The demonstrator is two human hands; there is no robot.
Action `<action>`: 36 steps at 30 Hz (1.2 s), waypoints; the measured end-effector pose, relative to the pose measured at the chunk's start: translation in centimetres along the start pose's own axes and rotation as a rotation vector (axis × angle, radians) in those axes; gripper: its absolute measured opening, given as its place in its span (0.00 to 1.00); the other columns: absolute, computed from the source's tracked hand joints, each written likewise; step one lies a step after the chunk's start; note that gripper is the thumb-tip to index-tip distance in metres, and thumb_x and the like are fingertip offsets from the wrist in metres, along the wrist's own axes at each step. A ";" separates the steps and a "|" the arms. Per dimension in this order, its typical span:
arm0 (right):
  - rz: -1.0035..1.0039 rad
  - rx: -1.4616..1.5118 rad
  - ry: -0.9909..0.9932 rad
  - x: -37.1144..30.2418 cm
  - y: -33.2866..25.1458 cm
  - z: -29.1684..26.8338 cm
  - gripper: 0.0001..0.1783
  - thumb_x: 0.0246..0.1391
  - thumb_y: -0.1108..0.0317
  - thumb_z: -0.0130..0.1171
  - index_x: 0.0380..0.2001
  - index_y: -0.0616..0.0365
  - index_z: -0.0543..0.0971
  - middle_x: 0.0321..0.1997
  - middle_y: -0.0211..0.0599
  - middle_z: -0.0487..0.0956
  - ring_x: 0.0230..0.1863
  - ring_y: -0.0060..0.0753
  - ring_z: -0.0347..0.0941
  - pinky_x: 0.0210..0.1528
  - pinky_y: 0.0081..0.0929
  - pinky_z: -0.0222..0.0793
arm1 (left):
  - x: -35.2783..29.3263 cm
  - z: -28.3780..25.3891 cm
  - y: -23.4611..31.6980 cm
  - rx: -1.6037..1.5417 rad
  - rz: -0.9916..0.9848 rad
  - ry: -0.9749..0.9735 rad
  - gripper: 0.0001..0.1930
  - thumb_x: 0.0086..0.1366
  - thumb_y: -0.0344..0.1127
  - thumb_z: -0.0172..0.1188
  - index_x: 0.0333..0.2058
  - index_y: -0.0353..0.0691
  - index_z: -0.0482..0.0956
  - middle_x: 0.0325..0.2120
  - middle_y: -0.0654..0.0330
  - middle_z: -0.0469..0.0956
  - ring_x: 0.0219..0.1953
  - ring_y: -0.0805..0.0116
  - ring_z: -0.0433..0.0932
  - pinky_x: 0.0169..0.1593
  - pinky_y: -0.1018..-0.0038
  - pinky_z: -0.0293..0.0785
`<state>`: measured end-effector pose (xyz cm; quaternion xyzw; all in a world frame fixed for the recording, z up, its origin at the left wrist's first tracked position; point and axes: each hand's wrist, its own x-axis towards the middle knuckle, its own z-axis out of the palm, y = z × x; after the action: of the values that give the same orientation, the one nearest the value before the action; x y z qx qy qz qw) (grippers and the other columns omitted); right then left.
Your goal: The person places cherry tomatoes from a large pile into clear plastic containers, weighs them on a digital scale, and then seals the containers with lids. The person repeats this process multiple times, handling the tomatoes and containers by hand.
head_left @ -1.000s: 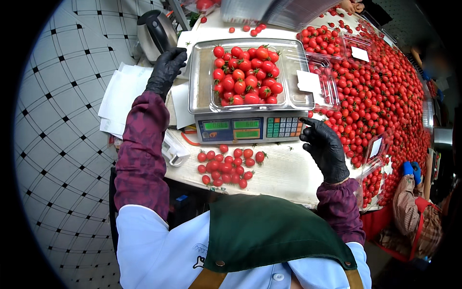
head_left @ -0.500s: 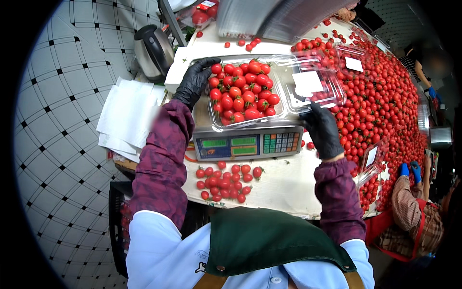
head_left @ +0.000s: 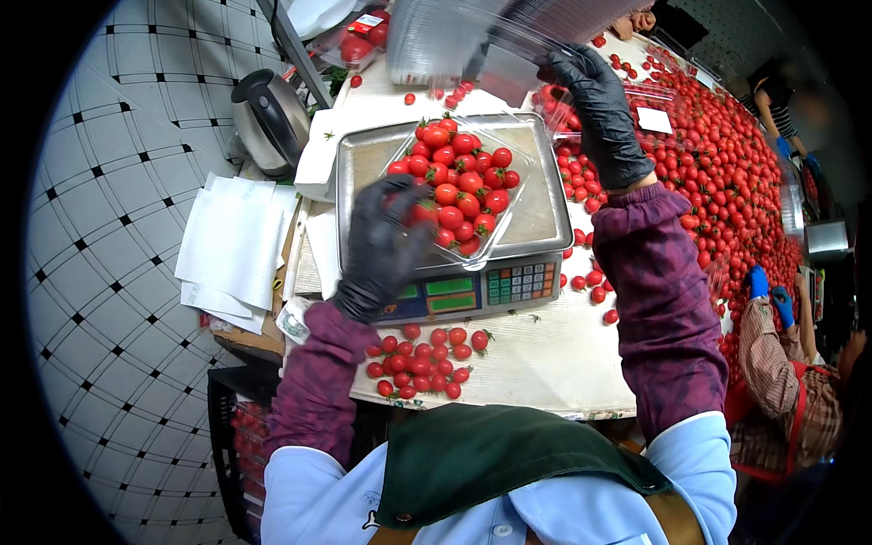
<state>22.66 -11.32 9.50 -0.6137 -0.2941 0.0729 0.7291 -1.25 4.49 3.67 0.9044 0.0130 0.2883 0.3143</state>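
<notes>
A clear plastic clamshell box (head_left: 498, 238) heaped with red cherry tomatoes (head_left: 468, 182) sits turned at an angle on the metal pan (head_left: 545, 204) of a digital scale. My left hand (head_left: 386, 241), in a black glove and smeared by motion, is at the box's near left side. Its fingers close around a blurred cherry tomato (head_left: 423, 214) at the edge of the heap. My right hand (head_left: 599, 113), also black-gloved, grips the edge of the raised clear lid (head_left: 463, 45), which bears a pale label.
Loose cherry tomatoes (head_left: 418, 363) lie before the scale (head_left: 454, 300). A great heap of tomatoes (head_left: 727, 191) covers the table's right side. Stacked clear boxes (head_left: 427, 45) stand behind, a kettle (head_left: 270, 118) and papers (head_left: 232, 245) at left. A co-worker's blue-gloved hands (head_left: 770, 295) are at right.
My right hand has moved up and away, raising the lid that lay open to the right. The box has turned on the pan. My left hand has moved from its far left corner toward me.
</notes>
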 end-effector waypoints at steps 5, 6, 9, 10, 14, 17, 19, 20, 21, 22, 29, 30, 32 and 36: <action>0.010 -0.038 -0.071 -1.9 -1.6 -0.2 0.18 0.53 0.62 0.58 0.45 0.61 0.74 0.42 0.32 0.77 0.45 0.22 0.70 0.49 0.20 0.64 | 0.2 1.5 2.5 0.123 0.073 -0.179 0.22 0.48 0.31 0.63 0.46 0.44 0.74 0.55 0.52 0.63 0.59 0.53 0.59 0.61 0.62 0.56; -0.004 -0.031 -0.073 -2.0 -1.8 -0.1 0.18 0.54 0.63 0.58 0.45 0.61 0.75 0.42 0.32 0.77 0.45 0.21 0.70 0.50 0.20 0.64 | 0.9 1.5 1.1 0.013 0.049 -0.127 0.20 0.51 0.30 0.61 0.46 0.42 0.74 0.54 0.51 0.63 0.57 0.52 0.61 0.60 0.62 0.58; -0.018 -0.004 -0.087 -2.5 -1.7 -0.4 0.17 0.55 0.63 0.57 0.46 0.61 0.75 0.43 0.30 0.77 0.45 0.20 0.70 0.50 0.20 0.63 | 5.8 1.2 -1.5 0.067 0.009 -0.011 0.15 0.59 0.30 0.53 0.45 0.38 0.74 0.48 0.48 0.70 0.52 0.53 0.68 0.54 0.65 0.65; -0.026 0.021 -0.093 -2.4 -1.6 0.0 0.18 0.55 0.63 0.57 0.46 0.61 0.75 0.43 0.30 0.77 0.45 0.20 0.70 0.50 0.19 0.63 | 7.4 1.8 -3.0 0.066 0.044 0.055 0.14 0.56 0.28 0.53 0.43 0.39 0.75 0.43 0.49 0.72 0.46 0.51 0.70 0.49 0.64 0.68; -0.083 0.008 -0.108 -1.3 -1.0 0.5 0.18 0.57 0.60 0.55 0.46 0.61 0.75 0.42 0.30 0.77 0.44 0.19 0.70 0.49 0.19 0.64 | 9.2 3.8 -5.1 0.250 0.027 -0.123 0.13 0.53 0.29 0.55 0.40 0.39 0.76 0.36 0.51 0.72 0.40 0.50 0.70 0.44 0.62 0.69; -0.101 -0.011 -0.123 -0.9 -0.8 0.1 0.18 0.58 0.60 0.53 0.46 0.60 0.75 0.42 0.29 0.78 0.44 0.19 0.70 0.49 0.19 0.64 | 9.4 4.0 -4.5 0.233 0.064 -0.076 0.14 0.51 0.30 0.56 0.39 0.39 0.76 0.33 0.51 0.71 0.37 0.50 0.70 0.42 0.62 0.69; -0.074 -0.019 -0.099 -1.0 -0.6 0.2 0.18 0.58 0.60 0.53 0.46 0.60 0.75 0.42 0.29 0.78 0.44 0.19 0.70 0.49 0.19 0.64 | 9.1 3.9 -3.1 0.177 0.133 -0.075 0.16 0.50 0.32 0.58 0.40 0.41 0.76 0.35 0.52 0.72 0.39 0.50 0.70 0.44 0.61 0.68; -0.059 -0.023 -0.088 -1.1 -0.5 0.2 0.18 0.58 0.60 0.53 0.46 0.60 0.75 0.42 0.28 0.78 0.44 0.19 0.70 0.49 0.19 0.64 | 9.1 4.3 -2.4 0.213 0.200 -0.099 0.16 0.50 0.33 0.59 0.41 0.41 0.76 0.36 0.52 0.72 0.40 0.50 0.70 0.44 0.61 0.68; -0.115 -0.003 -0.109 -1.1 -0.4 0.1 0.18 0.58 0.60 0.53 0.46 0.60 0.75 0.42 0.28 0.78 0.44 0.18 0.69 0.49 0.19 0.63 | 9.1 4.7 -1.7 0.249 0.267 -0.122 0.17 0.50 0.34 0.59 0.41 0.41 0.76 0.37 0.52 0.72 0.41 0.50 0.70 0.45 0.61 0.67; -0.111 0.004 -0.109 -1.1 -0.5 0.1 0.17 0.58 0.60 0.53 0.46 0.60 0.76 0.42 0.28 0.78 0.44 0.18 0.69 0.49 0.19 0.63 | 9.1 5.0 -1.3 0.286 0.335 -0.141 0.18 0.50 0.36 0.60 0.41 0.42 0.76 0.38 0.52 0.72 0.41 0.50 0.70 0.46 0.61 0.67; -0.145 -0.028 -0.168 -2.7 -1.1 0.9 0.17 0.59 0.61 0.52 0.48 0.59 0.74 0.40 0.24 0.76 0.42 0.16 0.66 0.48 0.18 0.62 | 7.0 3.7 -1.6 -0.050 0.145 -0.324 0.15 0.56 0.32 0.57 0.43 0.38 0.75 0.45 0.50 0.73 0.48 0.52 0.71 0.53 0.65 0.66; -0.077 -0.121 -0.193 -3.6 -1.7 1.1 0.19 0.58 0.60 0.53 0.49 0.58 0.73 0.41 0.29 0.77 0.44 0.19 0.68 0.47 0.22 0.64 | 6.2 3.1 -1.3 -0.111 0.101 -0.300 0.14 0.57 0.30 0.56 0.44 0.37 0.75 0.45 0.50 0.73 0.49 0.52 0.71 0.53 0.66 0.66; -0.194 -0.265 -0.200 -6.2 -2.0 1.7 0.21 0.56 0.59 0.55 0.51 0.58 0.71 0.43 0.38 0.77 0.46 0.28 0.70 0.45 0.25 0.67 | 5.6 1.1 -1.9 -0.265 0.070 -0.140 0.13 0.59 0.26 0.53 0.43 0.36 0.75 0.45 0.55 0.75 0.50 0.60 0.72 0.55 0.69 0.64; -0.399 -0.811 -0.245 -13.1 -0.2 4.8 0.31 0.47 0.61 0.61 0.55 0.54 0.67 0.56 0.42 0.69 0.58 0.45 0.63 0.59 0.40 0.55 | 4.7 -2.2 -6.4 -0.596 -0.574 0.284 0.17 0.64 0.46 0.50 0.43 0.41 0.76 0.37 0.62 0.76 0.41 0.72 0.74 0.44 0.75 0.69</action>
<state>9.40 -13.41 5.62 -0.7676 -0.4948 -0.1177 0.3901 2.53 11.81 3.85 0.6851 0.2231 0.3021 0.6242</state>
